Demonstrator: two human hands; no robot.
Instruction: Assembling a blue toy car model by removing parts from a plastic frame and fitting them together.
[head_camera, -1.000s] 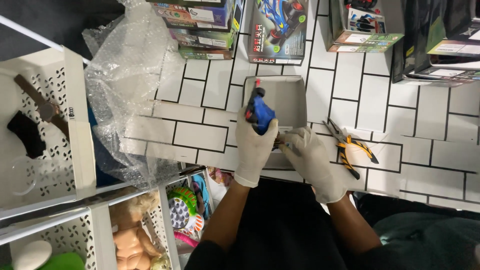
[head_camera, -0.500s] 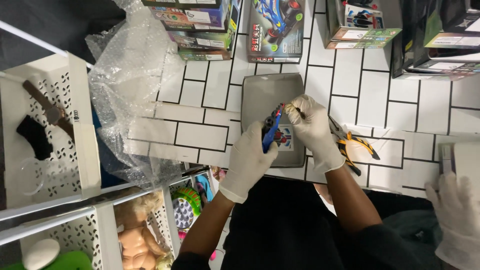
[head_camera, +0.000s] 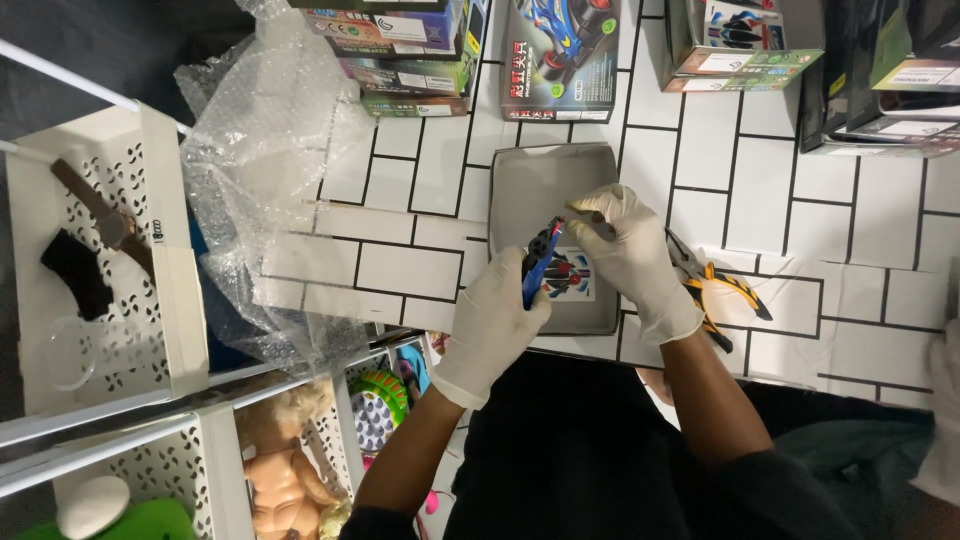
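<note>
I see a small blue toy car body (head_camera: 540, 262) pinched in the left hand (head_camera: 492, 325), fingers clamped around its lower end, held just above a shallow grey tray (head_camera: 530, 185). The right hand (head_camera: 630, 255) meets its top, fingertips closed on a tiny part (too small to identify), likely steadied there for fine work. Yellow-handled pliers (head_camera: 722, 295) lie beside the tray on the white-tiled table (head_camera: 400, 270), bubble wrap (head_camera: 265, 150) left, boxed kits (head_camera: 560, 45) behind.
</note>
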